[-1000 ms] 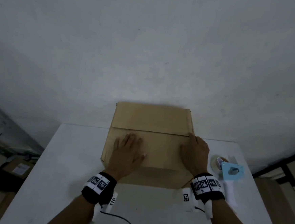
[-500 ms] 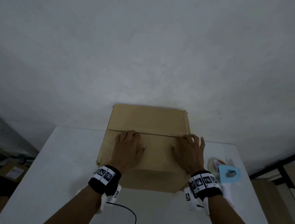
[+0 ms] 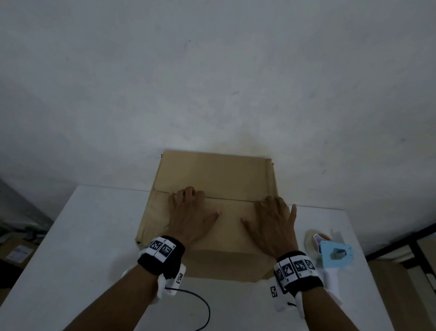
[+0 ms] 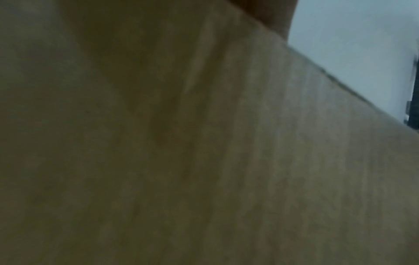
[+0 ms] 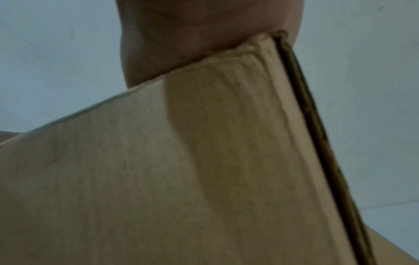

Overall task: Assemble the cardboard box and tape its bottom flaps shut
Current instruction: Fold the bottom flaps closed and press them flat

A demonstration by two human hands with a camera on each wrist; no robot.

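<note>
From the head camera, the cardboard box sits on the white table against the far wall, its two top flaps folded down and meeting along a seam across the middle. The left hand lies palm down on the near flap, thumb spread toward the centre, fingers curled over the flap's far edge at the seam. The right hand lies the same way on the right part of the near flap, its fingers bent at the seam and the little finger stretched out straight near the box's right edge. A light blue tape dispenser rests on the table just beside the box to the right, clear of both hands. A black cable loops across the table near the left wrist. The left wrist camera shows blurred cardboard filling most of the view with a bit of skin at the top; how the fingers lie cannot be told here. The right wrist camera shows the right hand pressed onto the box corner, where a flap edge runs down as a dark gap.
</note>
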